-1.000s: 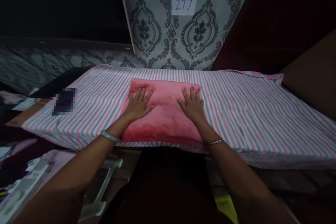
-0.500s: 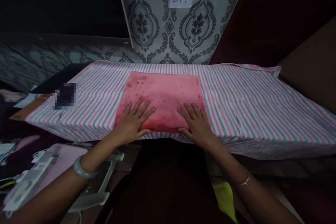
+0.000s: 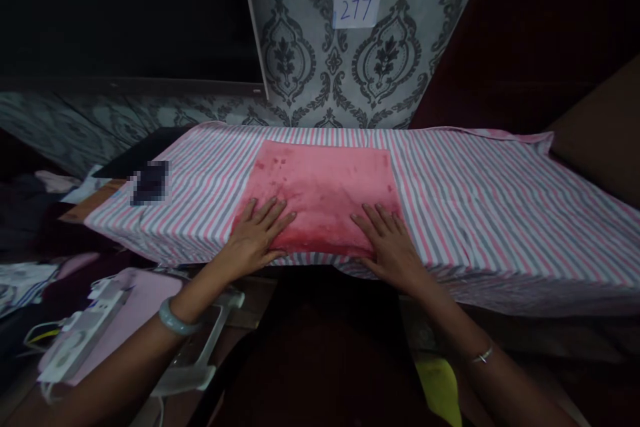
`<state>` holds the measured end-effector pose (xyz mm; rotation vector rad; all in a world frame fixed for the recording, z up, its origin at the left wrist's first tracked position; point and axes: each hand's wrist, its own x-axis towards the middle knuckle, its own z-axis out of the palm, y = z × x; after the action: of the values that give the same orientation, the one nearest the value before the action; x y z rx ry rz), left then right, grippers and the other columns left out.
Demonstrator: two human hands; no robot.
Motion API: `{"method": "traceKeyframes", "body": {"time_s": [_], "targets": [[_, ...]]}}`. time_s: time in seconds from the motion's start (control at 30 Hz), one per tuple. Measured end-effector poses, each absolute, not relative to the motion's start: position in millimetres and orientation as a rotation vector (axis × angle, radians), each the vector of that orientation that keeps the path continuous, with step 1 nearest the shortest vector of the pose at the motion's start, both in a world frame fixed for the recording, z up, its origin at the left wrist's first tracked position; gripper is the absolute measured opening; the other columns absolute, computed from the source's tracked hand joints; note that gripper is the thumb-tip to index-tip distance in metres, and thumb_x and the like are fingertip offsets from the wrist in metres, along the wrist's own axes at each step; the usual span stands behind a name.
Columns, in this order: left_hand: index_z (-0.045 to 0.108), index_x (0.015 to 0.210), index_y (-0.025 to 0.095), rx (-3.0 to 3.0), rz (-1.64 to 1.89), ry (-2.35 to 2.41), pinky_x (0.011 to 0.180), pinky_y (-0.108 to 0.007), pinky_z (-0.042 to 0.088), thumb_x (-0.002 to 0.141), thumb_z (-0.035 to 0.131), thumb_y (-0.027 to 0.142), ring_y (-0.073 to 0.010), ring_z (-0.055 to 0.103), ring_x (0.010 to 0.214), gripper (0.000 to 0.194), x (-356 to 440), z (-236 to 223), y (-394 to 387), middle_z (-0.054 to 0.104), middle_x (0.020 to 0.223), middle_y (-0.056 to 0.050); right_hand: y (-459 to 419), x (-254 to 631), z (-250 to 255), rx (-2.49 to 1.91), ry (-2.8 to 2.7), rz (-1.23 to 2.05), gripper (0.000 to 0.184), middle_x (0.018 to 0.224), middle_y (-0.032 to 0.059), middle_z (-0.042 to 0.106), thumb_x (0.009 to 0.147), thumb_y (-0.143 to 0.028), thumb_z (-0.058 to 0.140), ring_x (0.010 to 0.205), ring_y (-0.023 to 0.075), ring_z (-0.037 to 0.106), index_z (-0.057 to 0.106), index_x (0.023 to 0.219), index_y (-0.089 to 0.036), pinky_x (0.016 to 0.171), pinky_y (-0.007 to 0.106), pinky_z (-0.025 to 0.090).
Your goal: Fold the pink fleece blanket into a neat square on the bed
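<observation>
A pink, roughly rectangular folded cloth point(image 3: 325, 177) with darker red patches lies flat at the front of a striped tablecloth point(image 3: 480, 207). My left hand point(image 3: 255, 233) rests on its near left corner, fingers spread, thumb along the front edge. On the near right corner lies my right hand point(image 3: 390, 240), palm down with fingers stretched out. Both hands touch the cloth's top without gripping it. Whether the cloth has several layers I cannot tell.
A dark screen point(image 3: 125, 20) hangs at the back left, above the table. A pixelated dark item point(image 3: 150, 183) is on the left part of the tablecloth. Below left, a white power strip point(image 3: 87, 330) lies on a pink stool seat point(image 3: 137, 303). Something yellow-green point(image 3: 437, 390) shows at the bottom right.
The whole view has shifted slightly, so the scene appears further right and lower. My right hand has slid a little outward to the right on the cloth; my left hand stays near its corner.
</observation>
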<state>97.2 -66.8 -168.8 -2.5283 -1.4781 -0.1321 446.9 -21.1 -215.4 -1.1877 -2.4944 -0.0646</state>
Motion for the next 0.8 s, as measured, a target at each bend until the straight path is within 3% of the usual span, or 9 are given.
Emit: {"method": "traceKeyframes", "body": {"time_s": [0.13,0.3,0.47,0.6,0.7,0.8], "targets": [[0.034,0.160,0.020,-2.512,-0.206,-1.533,0.128,-0.060,0.009,0.099,0.046,0.060,-0.0323,0.028,0.155,0.074,82,-164,-72,0.034,0.166,-0.015,-21,448,-207,-1.153,-2.475,0.005,0.075,0.165,0.0114,0.034,0.096,-0.060,0.054,0.153,0.0373,0.027,0.033,0.161,-0.029,0.121,0.062,0.025],[0.040,0.156,0.016,-2.560,-0.257,-1.564,0.125,-0.058,0.024,0.096,0.056,0.052,-0.0339,0.028,0.155,0.072,61,-156,-67,0.035,0.165,-0.018,-18,415,-190,-1.097,-2.499,0.015,0.067,0.162,0.0128,0.040,0.096,-0.048,0.056,0.151,0.0356,0.031,0.040,0.157,-0.026,0.120,0.064,0.027],[0.043,0.154,0.017,-2.609,-0.276,-1.503,0.120,-0.052,0.037,0.092,0.062,0.028,-0.0317,0.032,0.153,0.065,55,-153,-64,0.039,0.163,-0.018,-11,393,-192,-1.104,-2.536,-0.012,0.068,0.162,0.0129,0.040,0.089,-0.025,0.059,0.151,0.0352,0.033,0.043,0.155,-0.024,0.117,0.061,0.034],[0.056,0.142,0.013,-2.473,-0.201,-1.479,0.108,-0.050,0.049,0.088,0.057,0.012,-0.0338,0.051,0.140,0.054,66,-152,-57,0.057,0.148,-0.020,-6,395,-200,-1.069,-2.492,-0.048,0.070,0.156,0.0105,0.050,0.084,-0.010,0.051,0.146,0.0317,0.042,0.047,0.153,-0.024,0.115,0.055,0.040],[0.063,0.133,0.012,-2.352,-0.301,-1.418,0.104,-0.050,0.049,0.094,0.046,0.010,-0.0319,0.058,0.132,0.043,68,-159,-51,0.065,0.138,-0.019,-8,398,-205,-1.033,-2.438,-0.116,0.079,0.153,0.0090,0.053,0.079,-0.004,0.049,0.143,0.0285,0.045,0.043,0.156,-0.024,0.116,0.050,0.041],[0.064,0.135,0.014,-2.360,-0.352,-1.418,0.108,-0.051,0.047,0.094,0.045,0.009,-0.0315,0.054,0.138,0.045,62,-176,-54,0.063,0.142,-0.017,-15,400,-210,-1.048,-2.430,-0.214,0.081,0.156,0.0088,0.049,0.079,-0.003,0.050,0.146,0.0291,0.042,0.040,0.157,-0.024,0.117,0.051,0.038]]}}
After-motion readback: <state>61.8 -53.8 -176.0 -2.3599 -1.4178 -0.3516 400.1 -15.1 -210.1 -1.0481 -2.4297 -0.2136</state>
